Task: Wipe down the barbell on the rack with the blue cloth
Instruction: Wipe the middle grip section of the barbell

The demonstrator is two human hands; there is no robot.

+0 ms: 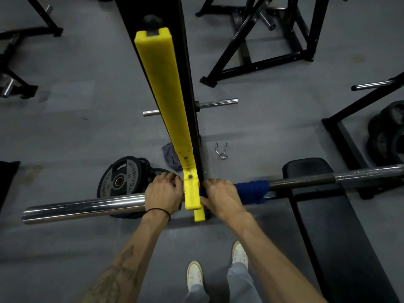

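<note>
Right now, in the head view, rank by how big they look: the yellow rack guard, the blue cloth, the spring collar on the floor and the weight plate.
1. yellow rack guard
2. weight plate, partly hidden by the barbell
3. blue cloth
4. spring collar

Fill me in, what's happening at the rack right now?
A person stands at the rack with both hands on the barbell, one on each side of the yellow rack guard. The left hand grips the chrome sleeve. The right hand holds the blue cloth, which is wrapped around the shaft just right of the guard. A weight plate, a grey rag and a spring collar lie on the floor behind.
</note>
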